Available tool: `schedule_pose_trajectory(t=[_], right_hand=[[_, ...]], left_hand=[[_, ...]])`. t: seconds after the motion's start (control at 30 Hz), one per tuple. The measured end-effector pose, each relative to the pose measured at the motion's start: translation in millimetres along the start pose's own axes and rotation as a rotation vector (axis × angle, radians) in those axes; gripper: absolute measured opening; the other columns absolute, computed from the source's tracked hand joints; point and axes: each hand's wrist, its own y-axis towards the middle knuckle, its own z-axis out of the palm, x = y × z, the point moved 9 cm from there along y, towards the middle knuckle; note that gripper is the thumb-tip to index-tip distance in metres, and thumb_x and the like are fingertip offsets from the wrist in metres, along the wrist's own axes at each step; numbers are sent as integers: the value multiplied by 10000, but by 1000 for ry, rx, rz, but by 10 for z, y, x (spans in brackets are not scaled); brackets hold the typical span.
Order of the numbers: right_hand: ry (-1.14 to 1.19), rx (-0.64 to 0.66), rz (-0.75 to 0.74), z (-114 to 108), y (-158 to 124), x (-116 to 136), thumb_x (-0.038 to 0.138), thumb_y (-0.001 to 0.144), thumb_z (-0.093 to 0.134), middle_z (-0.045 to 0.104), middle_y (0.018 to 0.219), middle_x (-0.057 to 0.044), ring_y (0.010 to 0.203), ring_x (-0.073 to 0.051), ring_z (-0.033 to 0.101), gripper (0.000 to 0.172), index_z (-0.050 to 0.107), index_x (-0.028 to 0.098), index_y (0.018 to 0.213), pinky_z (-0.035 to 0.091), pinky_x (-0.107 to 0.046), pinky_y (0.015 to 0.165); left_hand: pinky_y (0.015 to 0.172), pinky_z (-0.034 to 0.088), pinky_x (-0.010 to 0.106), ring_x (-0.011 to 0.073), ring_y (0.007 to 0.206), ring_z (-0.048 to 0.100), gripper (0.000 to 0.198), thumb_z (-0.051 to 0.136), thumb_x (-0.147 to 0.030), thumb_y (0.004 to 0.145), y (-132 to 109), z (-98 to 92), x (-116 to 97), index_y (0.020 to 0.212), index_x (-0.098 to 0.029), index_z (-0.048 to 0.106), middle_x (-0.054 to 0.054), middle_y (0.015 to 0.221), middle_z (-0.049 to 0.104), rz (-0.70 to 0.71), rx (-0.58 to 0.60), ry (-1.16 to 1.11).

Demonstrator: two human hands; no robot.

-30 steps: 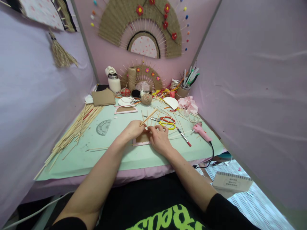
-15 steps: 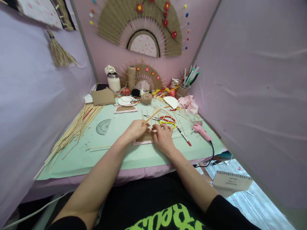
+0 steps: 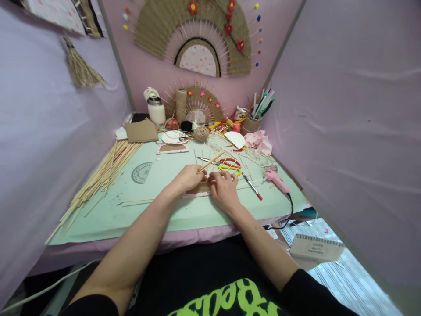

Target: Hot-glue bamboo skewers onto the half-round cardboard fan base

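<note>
My left hand (image 3: 190, 176) is closed around a light wooden stick (image 3: 212, 161), which slants up to the right out of its fist. Its fingertips meet low over a brown cardboard piece (image 3: 198, 190) with a pink-and-white edging. My right hand (image 3: 224, 189) bends its fingers over the right side of that piece, covering part of it, with the thumb along its face. Several thin sticks fan out beyond the fingers. What lies between the two sets of fingertips is too small to make out. Scissors (image 3: 228, 166) with red and yellow handles lie just behind my right hand.
A red-tipped pen (image 3: 252, 187) and a pink glue gun (image 3: 276, 181) with a black cord lie at right. On the left are a protractor (image 3: 141, 172) and a heap of bamboo sticks (image 3: 98, 180). A twine ball (image 3: 201, 134) and white bottle (image 3: 156, 111) stand behind.
The wooden stick in my left hand has shifted slightly to the right. Both hands stay over the cardboard piece, and the view has tilted a little.
</note>
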Motion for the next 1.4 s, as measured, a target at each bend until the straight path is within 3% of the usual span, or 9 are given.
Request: schedule_pose_trajectory(t=[0.27, 0.47, 0.93, 1.2, 1.4], right_hand=[[27, -8, -3, -22, -10, 13, 122, 859, 453, 726, 1058, -86, 1123, -255, 506, 318, 590, 197, 1135, 218, -434, 999], [49, -84, 40, -118, -60, -64, 109, 850, 441, 715, 1113, -76, 1111, -246, 515, 307, 591, 205, 1100, 219, -425, 995], [24, -48, 23, -44, -71, -77, 121, 864, 453, 725, 1048, -77, 1117, -258, 513, 287, 596, 203, 1099, 229, -425, 979], [34, -133, 68, -238, -154, -125, 126, 871, 461, 726, 1071, -55, 1086, -242, 527, 261, 591, 213, 1080, 236, -411, 982], [-39, -140, 100, -287, -288, -221, 107, 861, 447, 726, 1058, -59, 1068, -245, 535, 291, 598, 214, 1085, 240, -411, 962]], left_hand=[[809, 503, 248, 194, 936, 706, 279, 499, -185, 809, -13, 2, -8, 936, -186, 747, 44, 939, 782, 2, 8, -13], [827, 516, 229, 173, 945, 714, 302, 481, -172, 823, -23, 44, -63, 993, -171, 730, 45, 964, 781, 68, 16, -118], [879, 499, 255, 195, 987, 699, 296, 488, -191, 862, -43, 60, -131, 1020, -175, 738, 53, 1010, 776, 65, 44, 20], [835, 500, 232, 181, 943, 699, 276, 500, -217, 866, -103, 41, -216, 999, -188, 741, 27, 978, 777, 80, 29, -26], [783, 500, 241, 201, 935, 690, 270, 511, -261, 878, -139, 96, -353, 1011, -181, 732, 52, 979, 770, 114, 85, 21]])
